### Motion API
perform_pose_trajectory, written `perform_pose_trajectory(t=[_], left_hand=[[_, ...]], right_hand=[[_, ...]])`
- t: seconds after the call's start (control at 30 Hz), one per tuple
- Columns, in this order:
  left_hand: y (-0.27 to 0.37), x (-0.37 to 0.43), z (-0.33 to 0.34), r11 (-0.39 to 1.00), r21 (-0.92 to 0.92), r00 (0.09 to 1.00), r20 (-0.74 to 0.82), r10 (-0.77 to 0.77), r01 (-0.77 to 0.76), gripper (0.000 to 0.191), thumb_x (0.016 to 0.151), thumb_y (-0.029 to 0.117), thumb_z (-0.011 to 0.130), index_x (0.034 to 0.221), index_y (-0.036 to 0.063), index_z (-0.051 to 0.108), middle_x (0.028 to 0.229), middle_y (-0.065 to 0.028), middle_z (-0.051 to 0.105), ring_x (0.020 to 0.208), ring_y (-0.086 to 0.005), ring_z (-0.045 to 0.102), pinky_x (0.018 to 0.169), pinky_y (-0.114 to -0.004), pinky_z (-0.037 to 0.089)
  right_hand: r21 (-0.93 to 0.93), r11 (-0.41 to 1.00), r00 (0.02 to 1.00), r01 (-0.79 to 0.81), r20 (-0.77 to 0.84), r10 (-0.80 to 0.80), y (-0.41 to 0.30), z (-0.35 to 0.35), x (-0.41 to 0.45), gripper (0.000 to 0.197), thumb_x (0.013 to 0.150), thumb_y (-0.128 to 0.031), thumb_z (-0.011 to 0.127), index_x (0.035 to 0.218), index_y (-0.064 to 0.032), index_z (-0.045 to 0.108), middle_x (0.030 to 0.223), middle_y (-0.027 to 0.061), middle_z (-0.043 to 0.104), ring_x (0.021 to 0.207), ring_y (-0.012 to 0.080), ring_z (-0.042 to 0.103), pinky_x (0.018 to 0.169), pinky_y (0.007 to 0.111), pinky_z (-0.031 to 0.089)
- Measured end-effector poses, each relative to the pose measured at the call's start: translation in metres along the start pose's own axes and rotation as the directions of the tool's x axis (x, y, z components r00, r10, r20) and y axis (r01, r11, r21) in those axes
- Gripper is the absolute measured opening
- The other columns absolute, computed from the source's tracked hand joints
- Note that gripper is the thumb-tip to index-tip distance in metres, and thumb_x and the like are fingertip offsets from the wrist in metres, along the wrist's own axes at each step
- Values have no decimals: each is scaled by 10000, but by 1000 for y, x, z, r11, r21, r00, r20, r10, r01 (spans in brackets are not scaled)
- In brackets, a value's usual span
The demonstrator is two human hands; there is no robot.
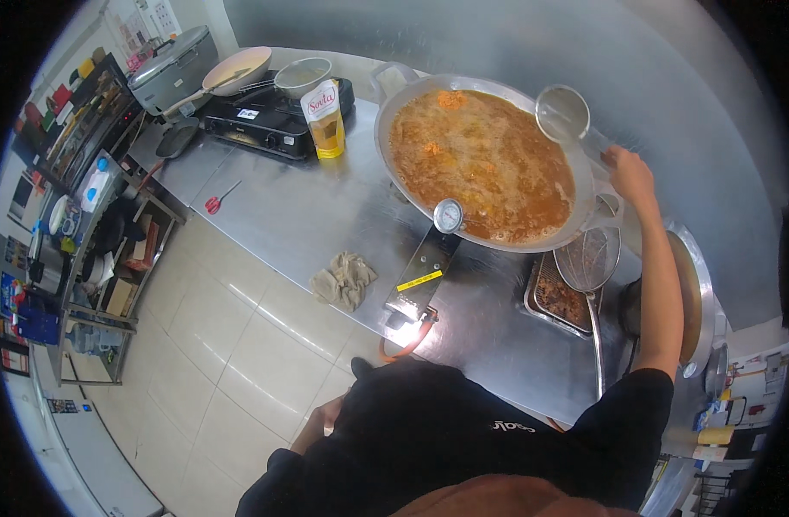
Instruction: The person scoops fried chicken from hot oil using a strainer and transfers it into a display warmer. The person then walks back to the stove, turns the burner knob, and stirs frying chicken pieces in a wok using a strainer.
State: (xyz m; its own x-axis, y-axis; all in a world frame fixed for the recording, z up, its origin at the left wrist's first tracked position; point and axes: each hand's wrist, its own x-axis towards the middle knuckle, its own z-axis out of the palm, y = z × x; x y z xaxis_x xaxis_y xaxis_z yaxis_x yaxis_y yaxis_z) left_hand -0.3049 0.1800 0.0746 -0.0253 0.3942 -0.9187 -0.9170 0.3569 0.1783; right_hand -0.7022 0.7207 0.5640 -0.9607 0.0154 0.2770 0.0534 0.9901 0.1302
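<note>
A large metal wok stands before me, filled with bubbling brown oil in which orange bits float. My right hand grips the handle of a round fine-mesh skimmer, held over the wok's far right rim. A dial thermometer is at the near rim. My left hand is low beside my body, partly hidden by the black shirt; whether it holds anything does not show. A second wire skimmer lies right of the wok, partly over a tray of brown fried bits.
On the steel counter are a crumpled cloth, red-handled scissors, a pouch of yellow liquid and a portable gas stove with pans. An orange hose hangs at the front edge. Another large pot stands right.
</note>
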Motion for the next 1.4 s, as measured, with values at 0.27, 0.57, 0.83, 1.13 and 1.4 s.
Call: perform_pose_trajectory(t=[0.27, 0.57, 0.83, 1.13, 1.4], left_hand=[[3, -2, -21, 999, 42, 1000, 16, -14, 13, 736, 785, 657, 437, 1330, 168, 358, 1168, -121, 537, 982, -293, 550, 834, -465, 437], [19, -1, -69, 988, 153, 1000, -1, -1, 1, 770, 759, 673, 485, 1323, 162, 366, 1189, -129, 525, 1004, -313, 542, 835, -468, 428], [55, -2, -134, 951, 143, 847, -433, 309, -273, 618, 783, 549, 571, 1199, 109, 450, 993, -120, 597, 805, -240, 590, 690, -404, 470], [2, -13, -134, 853, -103, 700, -625, 345, -512, 538, 808, 485, 573, 1158, 93, 461, 902, -130, 604, 727, -218, 593, 634, -376, 465], [-163, 38, -90, 812, -484, 837, -547, 12, -327, 624, 830, 501, 523, 1270, 92, 354, 1096, -189, 556, 866, -322, 597, 722, -479, 453]], right_hand=[[294, 945, 967, -144, -162, 198, 78, 9, -78, 362, 755, -64, 560, 1116, -94, 545, 1114, 172, 572, 1055, 352, 525, 885, 406, 414], [-32, 859, 855, -510, -123, 503, 35, -1, -178, 360, 832, -130, 504, 1190, -142, 477, 1024, 163, 612, 948, 386, 565, 805, 462, 443], [174, 967, 935, -184, -273, 227, -11, -32, -107, 329, 792, -110, 531, 1121, -112, 514, 1029, 174, 604, 947, 373, 567, 777, 431, 451], [326, 945, 998, -32, -37, 47, -181, 8, 34, 329, 717, -119, 603, 1040, -59, 592, 1027, 204, 608, 976, 343, 578, 815, 381, 452], [74, 997, 989, 6, 149, -17, -243, 17, 75, 296, 744, -218, 606, 984, -46, 629, 990, 195, 623, 945, 329, 596, 775, 419, 479]])
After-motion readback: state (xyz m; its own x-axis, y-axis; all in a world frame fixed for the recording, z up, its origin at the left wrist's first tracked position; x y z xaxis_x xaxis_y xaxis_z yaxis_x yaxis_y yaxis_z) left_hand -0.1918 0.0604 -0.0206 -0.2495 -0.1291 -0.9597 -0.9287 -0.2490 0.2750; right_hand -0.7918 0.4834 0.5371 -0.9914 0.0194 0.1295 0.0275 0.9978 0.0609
